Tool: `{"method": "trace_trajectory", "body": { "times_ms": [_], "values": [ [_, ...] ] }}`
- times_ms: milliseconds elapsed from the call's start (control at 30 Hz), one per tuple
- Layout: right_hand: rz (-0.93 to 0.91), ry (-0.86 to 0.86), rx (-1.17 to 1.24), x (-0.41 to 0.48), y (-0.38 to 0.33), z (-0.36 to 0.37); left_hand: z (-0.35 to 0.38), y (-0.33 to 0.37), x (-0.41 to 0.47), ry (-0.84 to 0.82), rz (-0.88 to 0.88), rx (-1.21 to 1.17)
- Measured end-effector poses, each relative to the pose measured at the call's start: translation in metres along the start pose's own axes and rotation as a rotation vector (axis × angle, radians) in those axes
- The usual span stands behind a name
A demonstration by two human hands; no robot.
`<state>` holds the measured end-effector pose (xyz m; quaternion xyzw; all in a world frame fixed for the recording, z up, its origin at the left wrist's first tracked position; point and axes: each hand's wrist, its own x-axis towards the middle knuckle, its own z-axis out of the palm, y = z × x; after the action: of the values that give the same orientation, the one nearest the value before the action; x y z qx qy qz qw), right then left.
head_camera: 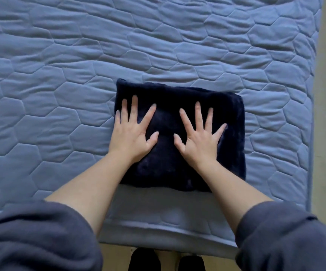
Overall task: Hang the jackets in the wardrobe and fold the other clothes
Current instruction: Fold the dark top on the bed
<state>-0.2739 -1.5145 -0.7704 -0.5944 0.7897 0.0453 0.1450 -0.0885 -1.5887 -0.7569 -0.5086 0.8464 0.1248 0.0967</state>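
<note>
**Both palms flat on folded garment**

Folded dark navy fleece garment (179,137) lies on the quilted blue bed (60,75), near its front edge. Left hand (132,132) rests flat on the garment's left part, right hand (199,139) on its middle. Fingers (134,106) of both hands spread wide, extended, gripping nothing. Grey sleeves (35,237) pushed up the forearms.

- Quilt (80,55) bare left of, beyond and just right of the garment (177,94): open passage there.
- Both hands, left (132,132) and right (199,137), lie flat with fingers spread on the garment, covering its middle.
- Narrow free strip between garment and bed's near edge.
</note>
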Motion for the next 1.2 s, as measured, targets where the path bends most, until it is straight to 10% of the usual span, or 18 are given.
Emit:
{"method": "trace_trajectory", "body": {
  "times_ms": [267,400,533,667,1200],
  "values": [
    [0.017,0.052,0.109,0.006,0.006,0.004,0.011,-0.002,0.002,0.021,-0.28,-0.233],
    [0.435,0.036,0.25,-0.007,0.03,-0.008,0.001,0.002,-0.017,0.005,-0.467,-0.439],
    [0.664,-0.038,0.626,-0.034,0.067,-0.017,-0.007,-0.01,-0.021,0.064,-0.538,-0.902],
    [0.756,-0.299,1.36,-0.048,0.078,-0.034,-0.021,-0.028,-0.035,-0.321,-0.861,-1.34],
    [0.663,-0.658,1.645,-0.162,0.058,-0.304,-0.269,-0.015,-0.16,-0.267,-0.668,-1.666]
  ]
}}
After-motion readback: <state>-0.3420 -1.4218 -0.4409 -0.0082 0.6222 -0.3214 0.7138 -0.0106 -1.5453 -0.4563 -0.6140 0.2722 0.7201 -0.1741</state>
